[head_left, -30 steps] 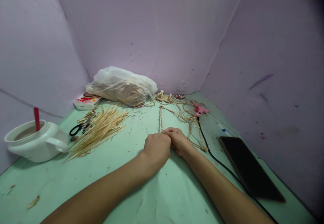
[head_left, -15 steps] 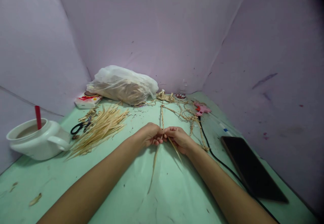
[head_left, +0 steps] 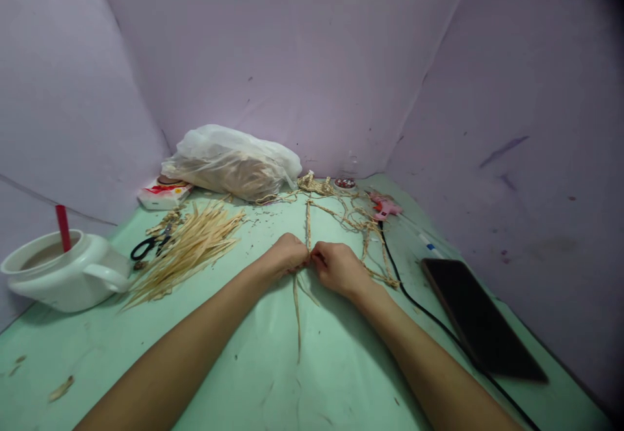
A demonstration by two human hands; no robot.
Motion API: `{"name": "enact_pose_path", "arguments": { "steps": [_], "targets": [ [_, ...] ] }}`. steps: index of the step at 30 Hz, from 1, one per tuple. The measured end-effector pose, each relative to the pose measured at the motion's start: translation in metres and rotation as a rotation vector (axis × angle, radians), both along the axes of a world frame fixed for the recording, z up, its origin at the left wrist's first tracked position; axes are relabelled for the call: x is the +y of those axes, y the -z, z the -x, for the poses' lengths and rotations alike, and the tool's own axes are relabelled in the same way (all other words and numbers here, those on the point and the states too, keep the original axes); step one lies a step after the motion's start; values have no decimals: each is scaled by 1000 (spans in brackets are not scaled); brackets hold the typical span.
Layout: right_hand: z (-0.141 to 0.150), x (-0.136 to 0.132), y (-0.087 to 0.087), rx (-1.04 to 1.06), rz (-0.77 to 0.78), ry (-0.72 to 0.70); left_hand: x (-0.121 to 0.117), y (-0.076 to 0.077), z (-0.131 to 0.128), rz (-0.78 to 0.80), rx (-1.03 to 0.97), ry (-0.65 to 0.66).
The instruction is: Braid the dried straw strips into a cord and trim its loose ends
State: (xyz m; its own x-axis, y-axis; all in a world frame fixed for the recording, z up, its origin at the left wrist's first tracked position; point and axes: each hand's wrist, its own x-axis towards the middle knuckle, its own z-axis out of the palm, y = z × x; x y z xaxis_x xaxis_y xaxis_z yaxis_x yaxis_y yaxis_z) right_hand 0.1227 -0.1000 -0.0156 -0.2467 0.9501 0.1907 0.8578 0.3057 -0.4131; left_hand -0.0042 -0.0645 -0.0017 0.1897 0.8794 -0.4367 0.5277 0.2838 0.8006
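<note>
Between my hands runs a thin braided cord (head_left: 308, 226) of dry, straw-coloured fibre, stretching away from me over the table. My left hand (head_left: 289, 255) is closed around its near end, with loose fibre strands (head_left: 297, 317) hanging down toward me below the fist. My right hand (head_left: 336, 263) pinches at the same spot from the right, its fingertips against the cord and close to the left fist. What lies inside the fingers is mostly hidden. Beyond, the cord joins a tangle of more braided cord (head_left: 363, 225) on the right.
Flat dry strips (head_left: 195, 242) lie left, beside black-handled scissors (head_left: 143, 248) and a white pot (head_left: 73, 281) with a red handle sticking out. A plastic bag (head_left: 234, 164) sits at the back. At right are a pink glue gun (head_left: 385, 207), its black cable (head_left: 414, 301) and a dark phone (head_left: 480, 317).
My left hand has closed into a fist around the cord's end, and my right hand has turned with its knuckles up. The loose strands have swung in under the left hand.
</note>
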Motion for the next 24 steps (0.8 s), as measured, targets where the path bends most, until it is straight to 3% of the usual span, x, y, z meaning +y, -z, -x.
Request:
{"name": "enact_pose_path", "arguments": {
  "steps": [3, 7, 16, 19, 24],
  "targets": [
    [6, -6, -6, -134, -26, 104, -3, 2, -1, -19, -24, -33],
    [14, -12, -10, -157, 19, 221, -6, 0, -2, 36, -56, -77],
    [28, -25, -16, -268, -6, 115, -4, 1, 4, 126, -166, -89],
    [18, -21, -21, -91, 96, 96, -1, 0, 8, 112, -201, -52],
    [-10, 6, -16, 576, 105, 312, 5, -2, 16, 145, -271, 49]
  ]
}}
